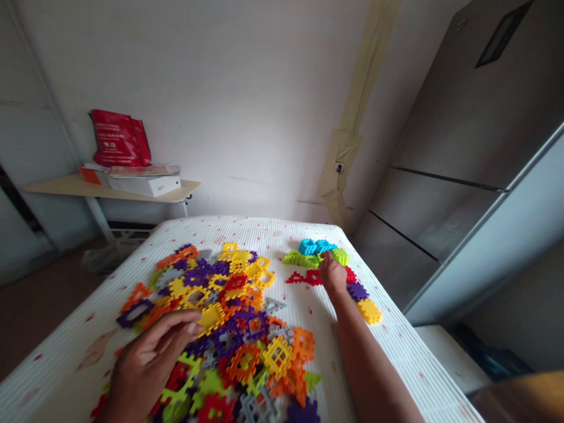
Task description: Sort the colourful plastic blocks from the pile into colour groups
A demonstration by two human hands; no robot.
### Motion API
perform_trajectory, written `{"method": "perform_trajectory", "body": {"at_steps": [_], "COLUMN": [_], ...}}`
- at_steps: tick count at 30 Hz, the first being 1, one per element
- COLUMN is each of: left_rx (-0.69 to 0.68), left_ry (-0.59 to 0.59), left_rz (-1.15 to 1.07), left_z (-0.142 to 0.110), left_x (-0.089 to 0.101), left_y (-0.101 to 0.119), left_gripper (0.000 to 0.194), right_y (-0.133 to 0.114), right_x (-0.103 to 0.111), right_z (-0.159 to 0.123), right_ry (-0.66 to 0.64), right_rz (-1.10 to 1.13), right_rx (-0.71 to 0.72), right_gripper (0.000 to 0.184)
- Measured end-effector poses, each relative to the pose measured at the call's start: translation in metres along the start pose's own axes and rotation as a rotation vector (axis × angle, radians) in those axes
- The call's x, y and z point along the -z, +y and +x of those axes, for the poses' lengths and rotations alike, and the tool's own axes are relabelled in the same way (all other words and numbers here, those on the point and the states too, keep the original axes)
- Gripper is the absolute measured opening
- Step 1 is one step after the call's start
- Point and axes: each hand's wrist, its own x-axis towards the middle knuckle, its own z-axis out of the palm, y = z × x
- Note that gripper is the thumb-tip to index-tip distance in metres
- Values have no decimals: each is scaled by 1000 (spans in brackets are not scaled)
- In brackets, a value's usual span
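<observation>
My left hand (156, 349) pinches the edge of a yellow square interlocking tile (212, 319) between thumb and fingers, over a mixed pile of toothed plastic tiles. Yellow, purple, orange, red, grey and green pieces overlap there, among them a yellow window-shaped tile (278, 356). On the right, my right hand (332, 272) is closed at the sorted rows, its fingertips by the green tiles (302, 259). What those fingers grip is hidden. Blue tiles (315, 246) stand behind, red tiles (312, 277) in front. A purple tile (357, 291) and a yellow tile (370, 311) lie nearer me.
The tiles rest on a bed-like surface with a white patterned cover (282, 226). Beyond it, a small table (66, 186) bears a white box (147, 184) and a red bag (118, 138). A grey refrigerator (440, 141) stands to the right.
</observation>
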Motion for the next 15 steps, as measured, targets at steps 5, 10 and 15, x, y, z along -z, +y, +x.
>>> {"method": "perform_trajectory", "body": {"at_steps": [5, 10, 15], "left_rx": [-17, -53, -68], "left_ry": [-14, -16, -3], "left_rz": [9, 25, 13], "left_z": [2, 2, 1], "left_x": [4, 3, 1], "left_y": [-9, -9, -7], "left_gripper": [37, 35, 34], "right_y": [4, 2, -2], "right_x": [-1, -4, -3], "right_z": [2, 2, -1], "right_ry": [-58, -66, -86], "right_rz": [16, -12, -62], "right_rx": [51, 76, 102], "right_gripper": [38, 38, 38]}}
